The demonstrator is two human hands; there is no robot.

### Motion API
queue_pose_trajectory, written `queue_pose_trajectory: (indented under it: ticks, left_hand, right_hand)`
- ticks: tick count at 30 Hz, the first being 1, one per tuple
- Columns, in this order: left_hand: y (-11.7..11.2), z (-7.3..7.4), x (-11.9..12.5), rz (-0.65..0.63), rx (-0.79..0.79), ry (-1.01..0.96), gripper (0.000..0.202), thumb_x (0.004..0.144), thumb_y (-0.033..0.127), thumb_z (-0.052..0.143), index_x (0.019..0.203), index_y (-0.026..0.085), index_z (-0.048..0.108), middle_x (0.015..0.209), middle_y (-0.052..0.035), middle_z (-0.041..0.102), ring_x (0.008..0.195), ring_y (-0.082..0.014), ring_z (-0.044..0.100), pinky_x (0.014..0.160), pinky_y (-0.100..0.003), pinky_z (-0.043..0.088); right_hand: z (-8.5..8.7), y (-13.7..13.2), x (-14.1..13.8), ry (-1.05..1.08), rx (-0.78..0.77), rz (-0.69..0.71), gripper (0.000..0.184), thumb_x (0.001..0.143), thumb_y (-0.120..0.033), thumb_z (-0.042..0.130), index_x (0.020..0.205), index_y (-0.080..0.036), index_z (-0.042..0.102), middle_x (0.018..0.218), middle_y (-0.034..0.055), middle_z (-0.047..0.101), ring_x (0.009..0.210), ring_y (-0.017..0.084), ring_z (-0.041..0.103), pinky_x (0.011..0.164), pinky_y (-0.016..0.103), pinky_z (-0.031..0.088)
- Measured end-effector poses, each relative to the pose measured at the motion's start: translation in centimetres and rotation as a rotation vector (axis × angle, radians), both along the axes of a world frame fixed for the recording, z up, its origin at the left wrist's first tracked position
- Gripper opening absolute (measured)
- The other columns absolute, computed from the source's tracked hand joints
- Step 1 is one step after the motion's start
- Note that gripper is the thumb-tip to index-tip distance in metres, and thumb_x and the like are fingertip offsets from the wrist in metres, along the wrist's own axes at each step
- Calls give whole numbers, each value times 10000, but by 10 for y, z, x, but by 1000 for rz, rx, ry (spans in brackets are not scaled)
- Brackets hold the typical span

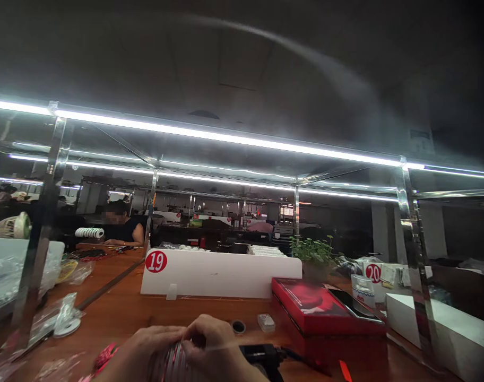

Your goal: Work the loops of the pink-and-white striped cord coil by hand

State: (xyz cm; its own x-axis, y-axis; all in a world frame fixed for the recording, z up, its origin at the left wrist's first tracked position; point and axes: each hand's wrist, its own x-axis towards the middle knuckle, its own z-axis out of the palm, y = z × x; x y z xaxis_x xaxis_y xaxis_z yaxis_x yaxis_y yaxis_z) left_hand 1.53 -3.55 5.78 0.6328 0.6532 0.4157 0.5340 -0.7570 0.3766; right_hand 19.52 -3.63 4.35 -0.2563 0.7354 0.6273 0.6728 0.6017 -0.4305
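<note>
I see both hands at 6 o'clock, low over desk [146, 313]. Left hand [146, 347] clasps roll [172, 366] from its 9 side; right hand [212, 339] pinches roll's top, fingers curled. Roll ribbed, silvery, mostly hidden. I judge it light, thin-walled, springy, easy to dent: take by ends, no squeezing middle. Count: one roll; one black tool [261, 354] at 3 of hands; one ring [238, 326] and one white block [266, 322] at 1; one red box [321, 310] at 2, one phone [353, 305] on it

The brown wooden desk [118, 307] carries a white divider marked 19 [218, 276] far centre, a red box [321, 310] right, and clear bags [62, 315] left.
</note>
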Motion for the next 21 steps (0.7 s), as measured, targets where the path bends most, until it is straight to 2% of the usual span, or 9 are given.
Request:
queue_pose_trajectory:
  ticks: [6, 10, 14, 18, 21]
  left_hand:
    - [-2, 2, 1, 25, -15, 34, 817, 401, 31, 492, 1156, 331, 575, 1225, 39, 604, 1099, -223, 546, 906, -282, 416]
    - [6, -7, -3, 30, -6, 24, 814, 389, 30, 502, 1133, 353, 578, 1208, 46, 614, 1088, -223, 546, 913, -316, 411]
    - [14, -17, -6, 52, -6, 10, 856, 370, 14, 482, 1155, 349, 557, 1238, 39, 592, 1123, -232, 517, 938, -352, 393]
    - [14, -21, -7, 72, -12, 3, 805, 419, 26, 576, 1180, 291, 555, 1238, -9, 593, 1127, -242, 512, 950, -351, 384]
    - [10, -18, -6, 44, -2, 3, 795, 445, 53, 638, 1184, 330, 546, 1227, 17, 601, 1117, -227, 523, 948, -329, 386]
  right_hand:
    - [6, -4, 0, -16, -43, 10, 124, 678, -163, 608, 741, -203, 707, 704, 5, 662, 624, 126, 582, 563, 179, 385]
    - [15, -9, 0, -85, -97, 7, 137, 681, -186, 615, 769, -219, 714, 746, 9, 677, 677, 142, 597, 600, 190, 385]
    - [27, -15, 0, -181, -230, -29, 163, 669, -184, 599, 760, -228, 726, 717, 5, 694, 659, 157, 605, 555, 205, 367]
    - [33, -16, 1, -214, -291, -15, 184, 673, -200, 593, 789, -234, 733, 711, 3, 699, 646, 160, 601, 531, 205, 359]
    - [33, -14, 2, -209, -284, -9, 175, 677, -206, 598, 786, -225, 734, 696, 7, 695, 631, 154, 593, 520, 201, 350]
